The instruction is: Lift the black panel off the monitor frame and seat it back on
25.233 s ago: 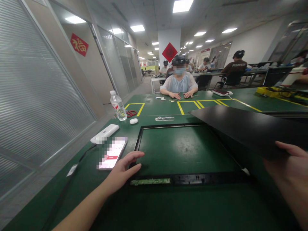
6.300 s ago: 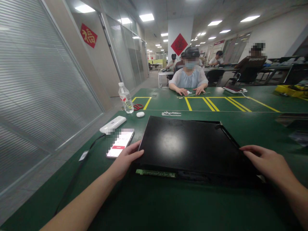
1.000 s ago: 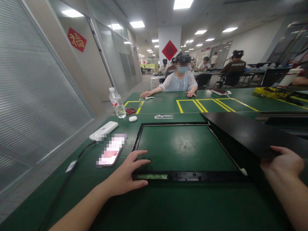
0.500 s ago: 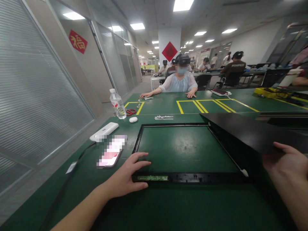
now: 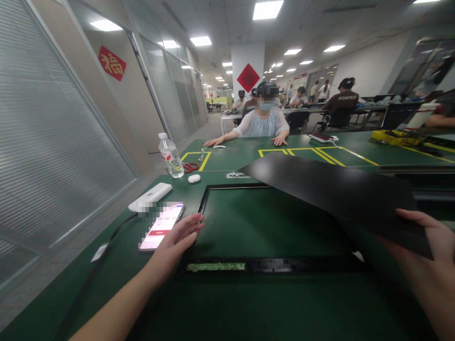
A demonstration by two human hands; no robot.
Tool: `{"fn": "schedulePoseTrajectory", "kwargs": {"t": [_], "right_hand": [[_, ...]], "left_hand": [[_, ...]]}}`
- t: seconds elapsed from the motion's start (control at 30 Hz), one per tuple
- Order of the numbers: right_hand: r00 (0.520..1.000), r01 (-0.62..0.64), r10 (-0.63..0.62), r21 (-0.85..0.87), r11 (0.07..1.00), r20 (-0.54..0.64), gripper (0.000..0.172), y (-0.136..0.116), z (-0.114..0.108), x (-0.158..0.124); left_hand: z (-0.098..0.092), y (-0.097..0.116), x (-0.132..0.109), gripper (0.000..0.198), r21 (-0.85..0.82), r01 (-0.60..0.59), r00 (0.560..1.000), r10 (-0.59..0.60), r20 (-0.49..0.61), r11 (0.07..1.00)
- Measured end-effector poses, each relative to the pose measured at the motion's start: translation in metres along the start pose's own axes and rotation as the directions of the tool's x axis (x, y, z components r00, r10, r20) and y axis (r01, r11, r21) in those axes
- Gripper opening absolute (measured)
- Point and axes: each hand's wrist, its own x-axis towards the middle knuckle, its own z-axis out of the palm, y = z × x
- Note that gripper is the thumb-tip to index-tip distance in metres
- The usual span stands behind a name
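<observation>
**Black panel (image 5: 334,189) tilted over frame (image 5: 280,265)**

The panel is pinched at its right end by the right hand (image 5: 441,239), above the frame's right side. The frame is laid on the counter (image 5: 249,308). The left hand (image 5: 181,236) is held loosely spread at its left side; contact is unclear.

Black frame (image 5: 302,265): one-o'clock corner hidden by black panel (image 5: 334,187). White pieces (image 5: 233,174): right end partly covered, same panel. Right hand (image 5: 440,241): under-panel fingers partly hidden; forearm cut off at four o'clock. Left hand (image 5: 181,238): forearm cut off between seven and eight. Phone (image 5: 168,225), eight o'clock: left side pixelated. Green circuit strip (image 5: 216,267), six o'clock: markings too small to read.
</observation>
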Motion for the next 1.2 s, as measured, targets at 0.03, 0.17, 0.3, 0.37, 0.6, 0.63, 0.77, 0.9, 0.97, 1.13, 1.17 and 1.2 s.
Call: {"fn": "schedulePoseTrajectory", "kwargs": {"t": [0.03,0.17,0.3,0.37,0.6,0.63,0.77,0.9,0.97,1.13,1.17,1.2], "right_hand": [[1.000,0.000,0.000,0.003,1.000,0.019,0.026,0.000,0.000,-0.001],[0.996,-0.037,0.039,-0.016,0.999,0.078,0.024,-0.003,0.008,-0.012],[0.992,-0.124,0.125,-0.062,0.990,0.005,0.021,-0.007,0.022,-0.032],[0.967,-0.255,0.256,-0.072,0.964,0.000,0.021,-0.009,0.026,-0.041],[0.906,-0.407,0.419,-0.150,0.901,0.055,0.019,-0.005,0.025,-0.039],[0.904,-0.410,0.424,-0.162,0.898,0.061,0.018,-0.003,0.025,-0.036],[0.882,-0.420,0.458,-0.255,0.871,0.112,0.018,0.007,0.023,-0.027],[0.848,-0.375,0.460,-0.317,0.871,0.262,0.038,0.019,0.022,-0.025],[0.844,-0.327,0.423,-0.309,0.893,0.330,0.043,0.024,0.021,-0.024],[0.770,-0.376,0.514,-0.381,0.844,0.379,0.045,0.024,0.023,-0.025],[0.761,-0.369,0.513,-0.387,0.845,0.397,0.044,0.023,0.024,-0.026],[0.756,-0.353,0.503,-0.387,0.852,0.418,0.042,0.021,0.025,-0.029]], "left_hand": [[0.001,0.002,0.001,0.052,-0.077,0.022,0.999,-0.024,-0.031,0.997],[0.006,0.015,0.000,0.050,-0.308,0.094,0.994,-0.107,-0.028,0.947],[0.008,0.024,0.000,0.043,-0.480,0.170,0.985,-0.164,0.054,0.861],[0.006,0.028,0.000,0.033,-0.546,0.188,0.982,-0.175,0.077,0.816],[0.006,0.041,-0.003,0.033,-0.517,0.195,0.979,-0.197,0.053,0.834],[0.006,0.041,-0.003,0.036,-0.509,0.192,0.979,-0.198,0.043,0.839],[0.007,0.042,-0.003,0.043,-0.486,0.170,0.979,-0.203,-0.017,0.857],[0.008,0.046,-0.002,0.044,-0.503,0.122,0.962,-0.226,-0.152,0.856],[0.009,0.050,-0.002,0.043,-0.505,0.083,0.953,-0.217,-0.212,0.859],[0.010,0.056,-0.004,0.035,-0.493,0.006,0.950,-0.159,-0.269,0.870],[0.009,0.056,-0.004,0.035,-0.488,-0.001,0.951,-0.150,-0.270,0.873],[0.009,0.055,-0.004,0.034,-0.484,-0.006,0.951,-0.145,-0.273,0.875]]}}
